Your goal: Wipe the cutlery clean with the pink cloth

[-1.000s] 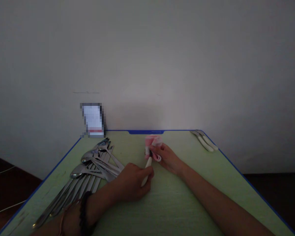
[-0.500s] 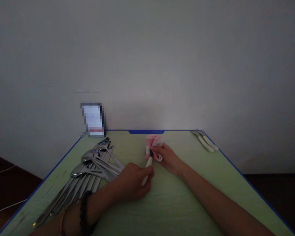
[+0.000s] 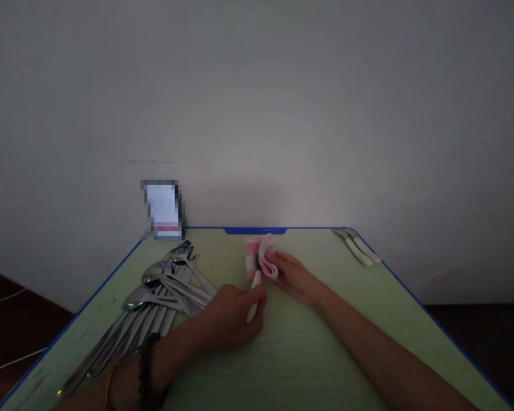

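Observation:
My left hand is closed round the white handle of a white-handled piece of cutlery, which points away from me. Its dark metal neck goes into the folds of a pink and white cloth, so its head is hidden. My right hand pinches that cloth from the right side, with a loop of it hanging below the fingers. Both hands are above the middle of the green table.
On the left lies a heap of metal spoons, forks and other cutlery, partly behind my left forearm. Two white-handled utensils rest at the far right corner. A blurred phone-like screen leans against the wall.
The cloth has shifted slightly left and its folds have opened over the utensil's neck. My right fingers have moved a little with it; my left hand stays almost in place.

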Available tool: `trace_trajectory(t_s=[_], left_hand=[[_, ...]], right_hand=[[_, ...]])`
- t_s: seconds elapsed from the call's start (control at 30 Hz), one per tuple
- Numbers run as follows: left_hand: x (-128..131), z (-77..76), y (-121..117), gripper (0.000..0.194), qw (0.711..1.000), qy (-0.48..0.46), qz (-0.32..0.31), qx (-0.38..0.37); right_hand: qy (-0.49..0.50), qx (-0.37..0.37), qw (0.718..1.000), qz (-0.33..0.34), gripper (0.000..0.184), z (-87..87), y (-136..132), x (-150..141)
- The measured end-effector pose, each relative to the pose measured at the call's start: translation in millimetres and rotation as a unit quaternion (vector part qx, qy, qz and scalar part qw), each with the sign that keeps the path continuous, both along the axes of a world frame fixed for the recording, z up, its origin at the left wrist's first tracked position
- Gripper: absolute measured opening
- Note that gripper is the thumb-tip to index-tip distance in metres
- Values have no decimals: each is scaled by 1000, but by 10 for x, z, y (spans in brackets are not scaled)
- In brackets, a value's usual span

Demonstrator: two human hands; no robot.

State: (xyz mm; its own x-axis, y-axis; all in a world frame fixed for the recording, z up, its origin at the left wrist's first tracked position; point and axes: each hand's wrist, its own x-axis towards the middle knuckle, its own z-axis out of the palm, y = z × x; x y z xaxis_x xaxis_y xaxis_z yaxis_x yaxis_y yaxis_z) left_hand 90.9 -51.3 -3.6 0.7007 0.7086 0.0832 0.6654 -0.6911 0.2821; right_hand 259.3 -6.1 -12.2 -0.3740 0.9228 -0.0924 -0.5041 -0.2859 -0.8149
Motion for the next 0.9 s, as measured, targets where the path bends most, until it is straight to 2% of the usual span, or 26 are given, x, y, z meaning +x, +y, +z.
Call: trace_trajectory(t_s=[0.17,0.37,0.5,0.9], left_hand=[[-9,-5,-1,12,1000,4,-18,5],[-7,-16,0,10,999,6,-30,18],[-12,-17,12,10,999,2,-37,20],[-13,-46,6,10,999,-8,-28,22]], right_hand=[[-41,34,999,-4,22,-2,-14,-12],[-44,53,998,0,22,19,-10,0],[-35,42,999,-2,20,36,-7,0],[67,-3,994,-88,18,-16,40,-41]])
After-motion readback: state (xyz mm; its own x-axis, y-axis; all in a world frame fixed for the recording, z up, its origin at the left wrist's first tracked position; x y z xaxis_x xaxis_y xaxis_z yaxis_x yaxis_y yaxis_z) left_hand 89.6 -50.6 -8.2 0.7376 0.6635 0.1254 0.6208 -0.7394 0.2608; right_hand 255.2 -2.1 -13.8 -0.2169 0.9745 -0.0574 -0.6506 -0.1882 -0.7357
